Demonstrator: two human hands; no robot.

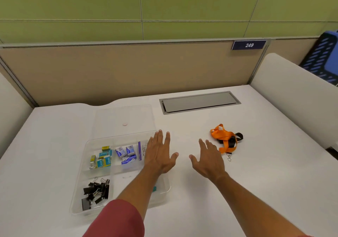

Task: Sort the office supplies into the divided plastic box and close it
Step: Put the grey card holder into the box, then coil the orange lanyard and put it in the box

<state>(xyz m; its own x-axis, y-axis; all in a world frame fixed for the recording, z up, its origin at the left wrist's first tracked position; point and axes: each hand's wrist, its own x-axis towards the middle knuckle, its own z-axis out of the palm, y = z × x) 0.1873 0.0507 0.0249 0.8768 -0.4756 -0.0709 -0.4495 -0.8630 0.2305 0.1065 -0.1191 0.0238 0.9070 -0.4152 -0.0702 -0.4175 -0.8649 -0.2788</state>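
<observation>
Head view: both hands were spread flat, fingers extended, palms down, at centre frame. The left hand (159, 154) had its grip released and held nothing; it lay over the right edge of the clear divided plastic box (80, 196), and whether it touched the rim could not be told. The right hand (208, 159) was likewise released and empty, over the bare white table (256, 191), just left of the orange lanyard (224, 138).

The box sat at lower left of the frame, its transparent lid (126, 116) open behind it. Its compartments held small blue and yellow staple boxes (103, 159), white-and-blue boxes (127, 155) and black binder clips (97, 192).
</observation>
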